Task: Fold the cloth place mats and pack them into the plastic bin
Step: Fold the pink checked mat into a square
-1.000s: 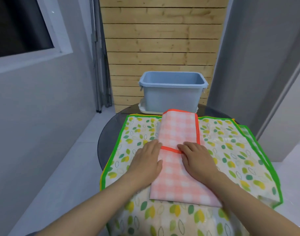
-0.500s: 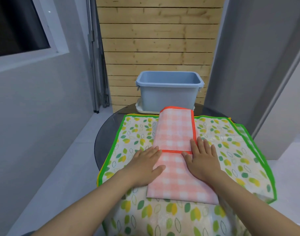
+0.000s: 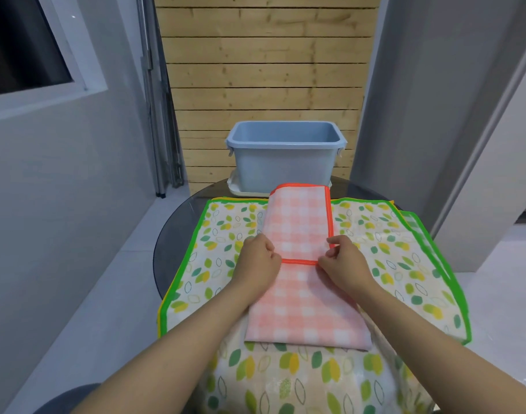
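A pink checked place mat (image 3: 300, 300) with an orange hem lies folded into a long strip on top of leaf-print mats (image 3: 384, 264) with green borders. My left hand (image 3: 260, 261) pinches the left end of the orange-hemmed fold edge across its middle. My right hand (image 3: 343, 262) pinches the right end of the same edge, at its corner. A pale blue plastic bin (image 3: 285, 171) stands open beyond the mats, with nothing visible inside.
The mats cover a round dark glass table (image 3: 172, 234). The bin sits on a white lid or tray (image 3: 234, 186). A wooden slat wall (image 3: 264, 70) stands behind, grey walls on both sides, and a window (image 3: 19, 52) at the upper left.
Both hands, flat on the pink mat earlier, have curled their fingers and now pinch the orange fold edge at its two ends. The view has shifted slightly.
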`<state>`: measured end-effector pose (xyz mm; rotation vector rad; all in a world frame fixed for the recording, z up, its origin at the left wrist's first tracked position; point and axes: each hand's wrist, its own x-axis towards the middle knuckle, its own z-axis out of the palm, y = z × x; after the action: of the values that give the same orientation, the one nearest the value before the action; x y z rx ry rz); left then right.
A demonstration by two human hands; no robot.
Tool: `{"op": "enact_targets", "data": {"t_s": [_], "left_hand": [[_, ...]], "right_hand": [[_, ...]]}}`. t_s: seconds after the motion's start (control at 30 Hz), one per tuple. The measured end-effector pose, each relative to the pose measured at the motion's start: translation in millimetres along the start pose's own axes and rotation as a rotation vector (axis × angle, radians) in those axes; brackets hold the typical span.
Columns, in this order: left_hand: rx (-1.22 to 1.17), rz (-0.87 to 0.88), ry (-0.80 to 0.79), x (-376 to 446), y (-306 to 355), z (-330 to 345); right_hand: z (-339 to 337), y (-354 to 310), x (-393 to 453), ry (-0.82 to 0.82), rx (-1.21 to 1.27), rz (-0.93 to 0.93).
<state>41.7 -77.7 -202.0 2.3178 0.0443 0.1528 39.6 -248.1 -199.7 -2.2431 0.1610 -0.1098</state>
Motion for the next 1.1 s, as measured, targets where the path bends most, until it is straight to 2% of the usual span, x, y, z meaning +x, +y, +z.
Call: {"op": "enact_targets", "data": {"t_s": [0.13,0.3,0.47,0.67,0.87,0.97,1.1], "left_hand": [[-0.178,-0.215,0.090,20,2,4],[-0.325,-0.386,0.106,40,7,4],[-0.294,-0.454,0.019,50,14,5],[-0.642,-0.539,-0.032,51,14,3],[-0.878,-0.566,-0.133,46,10,-11],[-0.895,-0.541,-0.148,46,6,-10],[-0.923,-0.522,-0.134,46,4,-9]], "right_hand": [[0,-3,11,0.029,0.186,0.176],[0,-6,23,0.050,0.218,0.291],[2,-5,34,0.033,0.262,0.377],[-11,-14,33,-0.033,0.513,0.518],[-10,-13,36,-0.068,0.674,0.566],[-13,-10,35,-0.010,0.793,0.519],[-10,-4,32,0.053,0.779,0.435]]}}
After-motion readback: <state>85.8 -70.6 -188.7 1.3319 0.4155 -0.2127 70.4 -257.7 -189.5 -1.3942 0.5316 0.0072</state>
